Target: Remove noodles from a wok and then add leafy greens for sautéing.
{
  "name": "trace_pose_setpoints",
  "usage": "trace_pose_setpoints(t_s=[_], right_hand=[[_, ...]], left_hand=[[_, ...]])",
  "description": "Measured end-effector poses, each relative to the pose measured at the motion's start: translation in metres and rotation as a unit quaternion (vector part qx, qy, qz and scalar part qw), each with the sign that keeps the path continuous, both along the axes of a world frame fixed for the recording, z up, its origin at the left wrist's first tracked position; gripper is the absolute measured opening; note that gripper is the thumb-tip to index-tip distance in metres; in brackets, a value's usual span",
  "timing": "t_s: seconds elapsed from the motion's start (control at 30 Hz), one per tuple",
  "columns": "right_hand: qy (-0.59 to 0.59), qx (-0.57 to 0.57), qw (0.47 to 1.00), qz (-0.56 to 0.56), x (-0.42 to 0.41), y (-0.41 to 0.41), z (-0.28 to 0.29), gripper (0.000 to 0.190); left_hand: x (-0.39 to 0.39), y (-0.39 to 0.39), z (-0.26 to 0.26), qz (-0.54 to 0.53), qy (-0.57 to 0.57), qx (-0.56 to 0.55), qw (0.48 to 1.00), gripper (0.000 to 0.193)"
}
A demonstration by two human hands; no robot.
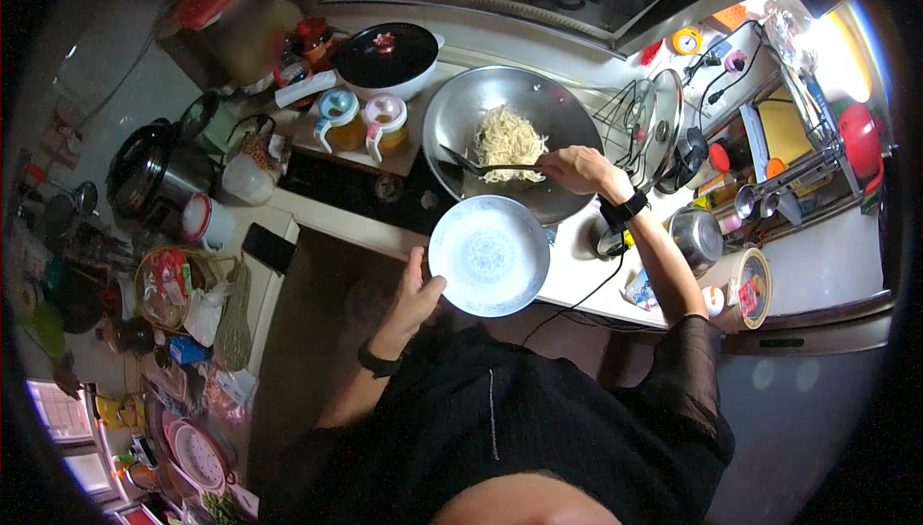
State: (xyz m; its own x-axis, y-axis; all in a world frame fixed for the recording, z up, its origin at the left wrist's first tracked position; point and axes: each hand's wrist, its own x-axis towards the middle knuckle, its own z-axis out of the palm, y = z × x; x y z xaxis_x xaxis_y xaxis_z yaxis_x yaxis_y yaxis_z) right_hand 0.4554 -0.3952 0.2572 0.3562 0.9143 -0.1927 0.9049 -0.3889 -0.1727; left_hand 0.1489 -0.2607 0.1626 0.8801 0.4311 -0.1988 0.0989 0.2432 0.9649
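Observation:
A wide metal wok [447, 117] sits on the stove in front of me, with a heap of pale noodles [508, 137] in it. My right hand [577, 168] grips the handle of a dark spatula [494, 169], whose blade is at the left side of the noodles. Close to my body, my left hand [418, 285] holds a white bowl [490, 254] by its left rim. A faint blue pattern marks the bowl's inside, which shows no food. The bowl overlaps the wok's front edge in view; whether they touch I cannot tell.
Oil jugs with blue [337, 108] and pink lids [385, 112] stand left of the wok, before a black-lidded pan [389, 56]. To its right are a wire rack [626, 121] and a glass lid [660, 128]. A phone [270, 247] lies at the left counter's edge. A cord [577, 305] hangs off the front counter.

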Motion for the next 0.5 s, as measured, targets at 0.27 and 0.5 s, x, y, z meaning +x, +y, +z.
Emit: trace_pose_setpoints(t_s=[0.27,0.5], right_hand=[[-0.079,0.030,0.991,-0.106,0.036,-0.003,-0.037,0.018],[-0.086,0.162,0.964,-0.195,0.060,0.006,-0.069,0.021]], left_hand=[[0.003,-0.001,0.007,0.004,-0.008,0.013,1.000,0.036],[0.007,-0.003,0.013,0.009,-0.010,0.026,1.000,0.036]])
